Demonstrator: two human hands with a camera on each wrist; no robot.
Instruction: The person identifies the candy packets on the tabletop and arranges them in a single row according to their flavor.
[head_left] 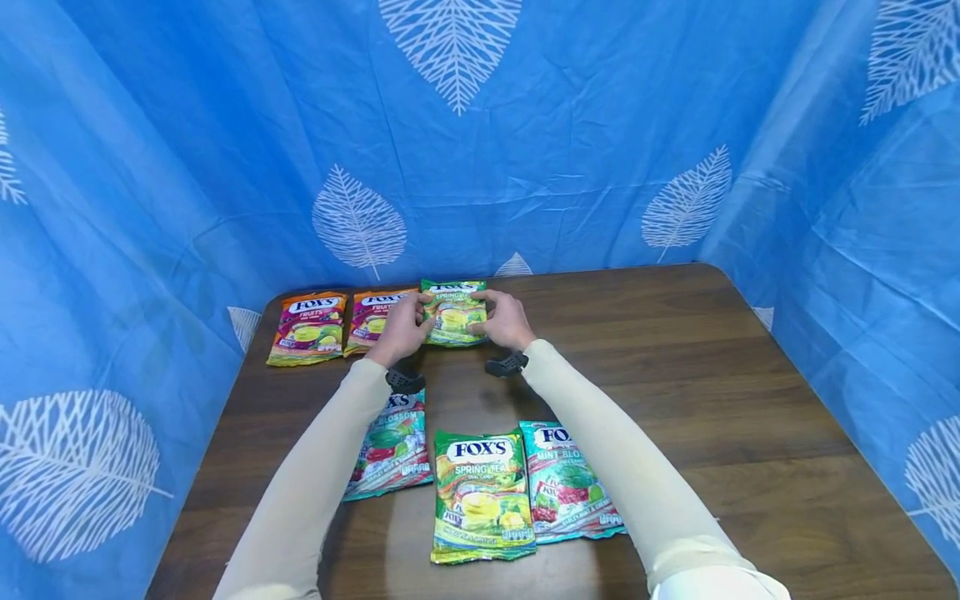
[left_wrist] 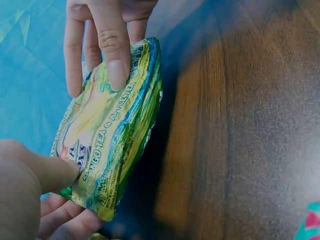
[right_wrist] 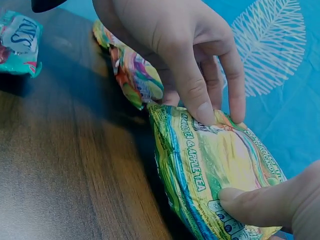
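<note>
Two-handed hold at the table's (head_left: 622,325) far edge!
Two Fruits packets (head_left: 307,332), then the left hand (head_left: 402,329) pinches the green packet (head_left: 454,318), the right hand (head_left: 510,322) its other side — an uneven release could skew it into its neighbour.

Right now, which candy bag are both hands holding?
The green-and-yellow plastic Spring Tea bag at back, the only one gripped by left hand and right hand; its nearer twin lies untouched.
</note>
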